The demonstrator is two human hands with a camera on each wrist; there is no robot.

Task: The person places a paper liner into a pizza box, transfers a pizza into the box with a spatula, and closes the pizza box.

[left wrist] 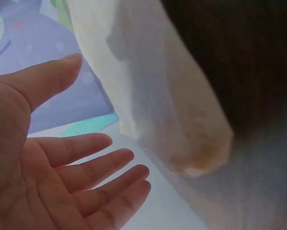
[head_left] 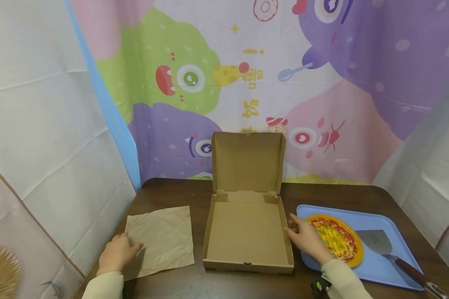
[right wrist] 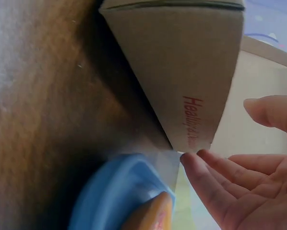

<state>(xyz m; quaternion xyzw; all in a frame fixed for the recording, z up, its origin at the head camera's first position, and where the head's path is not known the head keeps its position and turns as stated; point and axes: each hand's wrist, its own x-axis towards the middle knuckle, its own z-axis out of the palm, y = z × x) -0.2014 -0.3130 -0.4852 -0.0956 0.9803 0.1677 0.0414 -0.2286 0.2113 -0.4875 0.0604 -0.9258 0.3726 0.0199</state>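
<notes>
A square of brown paper (head_left: 164, 241) lies on the table at the left. My left hand (head_left: 117, 254) is over its left edge; the left wrist view shows the fingers (left wrist: 93, 170) apart and nearly straight beside the paper's edge (left wrist: 153, 96). A cardboard pizza box (head_left: 247, 236) stands in the middle, its lid (head_left: 247, 162) raised. At the box's right side is my right hand (head_left: 310, 238), fingers loosely bent and holding nothing. The right wrist view has the fingertips close to the printed box wall (right wrist: 182, 72).
To the right, a blue tray (head_left: 374, 220) bears a toy-like pizza (head_left: 334, 236) and a spatula (head_left: 376, 241), whose handle (head_left: 411, 270) reaches over the tray's front corner. A cartoon-printed curtain (head_left: 224, 95) hangs behind the dark wooden table (head_left: 164, 193). Pale cloth flanks both sides.
</notes>
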